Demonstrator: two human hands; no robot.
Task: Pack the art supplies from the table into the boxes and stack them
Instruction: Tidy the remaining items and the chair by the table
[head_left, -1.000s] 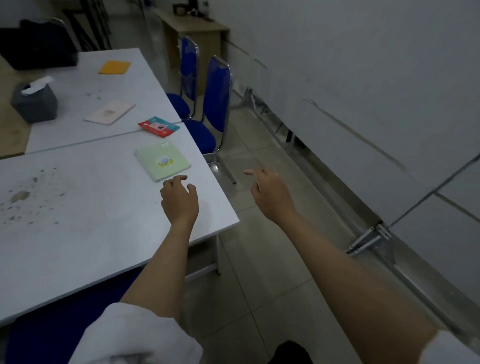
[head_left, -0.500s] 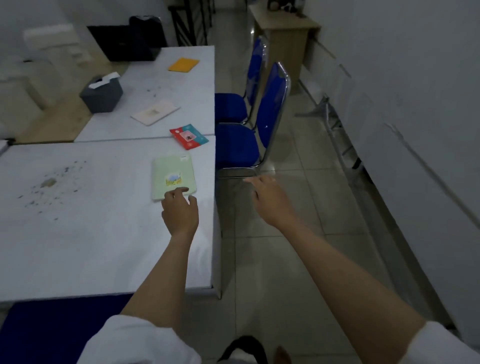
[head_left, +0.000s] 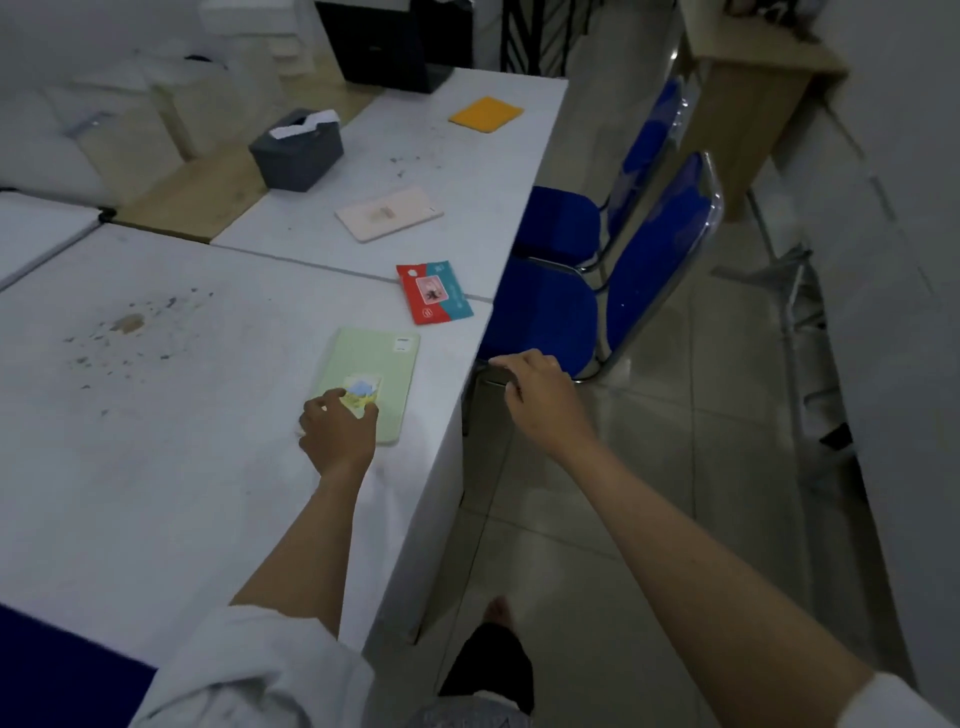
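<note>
The left hand (head_left: 340, 431) rests curled fingertips on the near end of the green pad (head_left: 371, 382), not yet gripping it, so the flat pad could slide toward the table edge (head_left: 457, 410) beside the empty, loosely open right hand (head_left: 540, 400).

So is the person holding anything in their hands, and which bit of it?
Nothing is lifted. The left hand rests its curled fingers on the near end of the green booklet, which lies flat on the table. The right hand holds nothing.
</note>
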